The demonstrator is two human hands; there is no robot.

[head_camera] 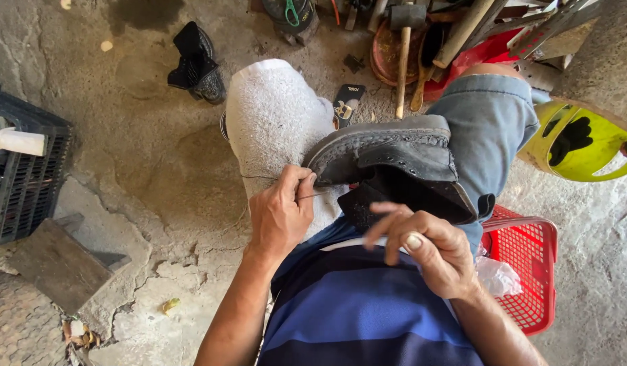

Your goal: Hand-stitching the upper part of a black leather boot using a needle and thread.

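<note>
Right there, black boot point(395, 159) beside left hand point(281, 213), fingers pinched on thread point(259, 177).

A small flat rectangular card package point(347, 103), black with a pale panel and a little picture at its lower end, lies on the concrete floor just beyond the white towel-covered knee, near the wooden hammer handle. A crumpled clear plastic bag point(498, 276) sits in the red plastic basket at the right. No signs or screens show.
</note>
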